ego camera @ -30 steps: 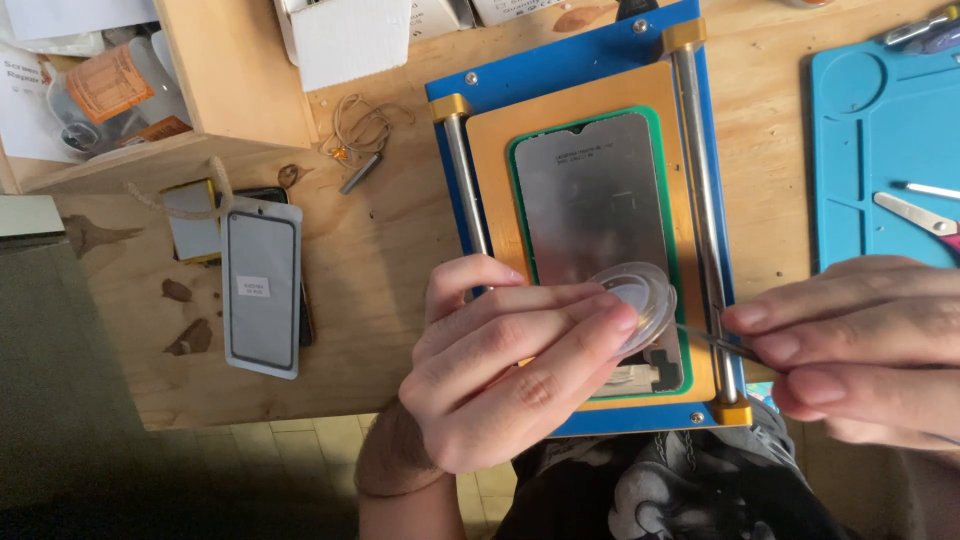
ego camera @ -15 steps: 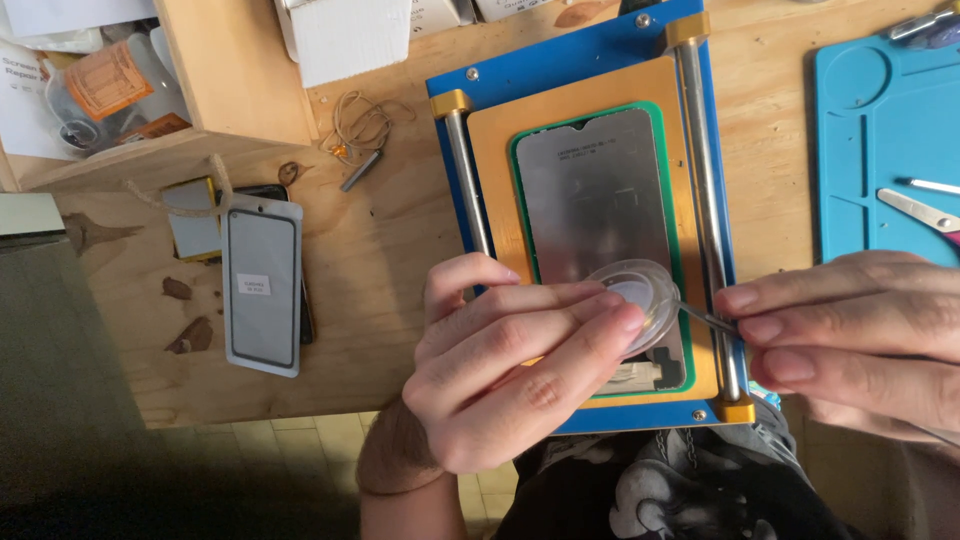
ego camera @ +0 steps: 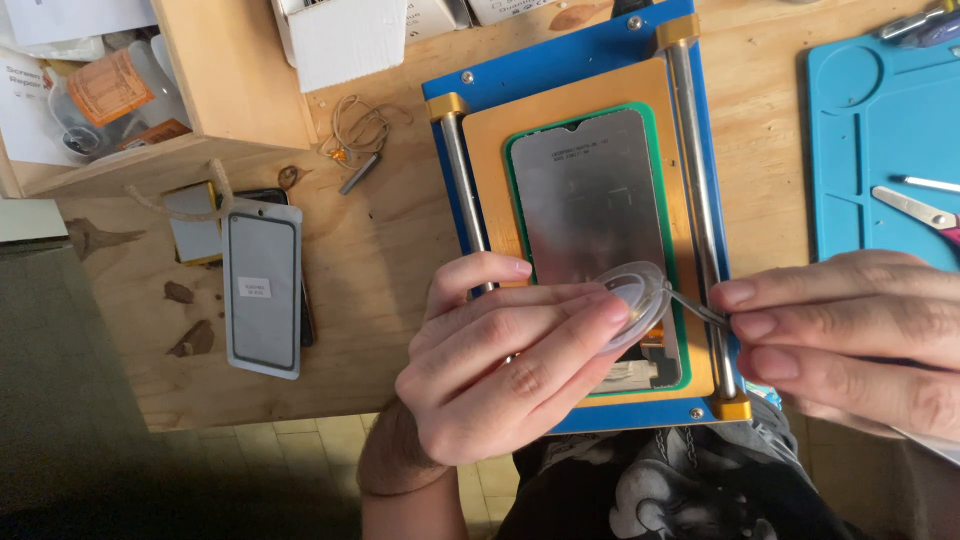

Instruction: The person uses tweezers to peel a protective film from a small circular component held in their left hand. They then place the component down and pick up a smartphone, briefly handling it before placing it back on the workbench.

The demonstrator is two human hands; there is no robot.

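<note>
Two hands meet low in the frame, and left of them a loose phone glass (ego camera: 262, 293) lies on the wooden bench (ego camera: 380, 250). At lower centre the left hand (ego camera: 505, 370) pinches a clear round spool (ego camera: 635, 305) over the bottom of the grey phone screen (ego camera: 600, 215) — this lies in the blue and orange fixture (ego camera: 585, 90). From the right edge the right hand (ego camera: 860, 335) grips a thin wire (ego camera: 695, 308) between closed fingertips — beyond it, upper right, a blue mat (ego camera: 880, 130).

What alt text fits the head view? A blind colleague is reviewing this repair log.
Seen from above, a left hand holds a small clear spool over a phone screen lying on a blue and orange fixture, while the right hand pinches a thin strand coming off it. A spare glass panel lies on the wooden bench.
</note>
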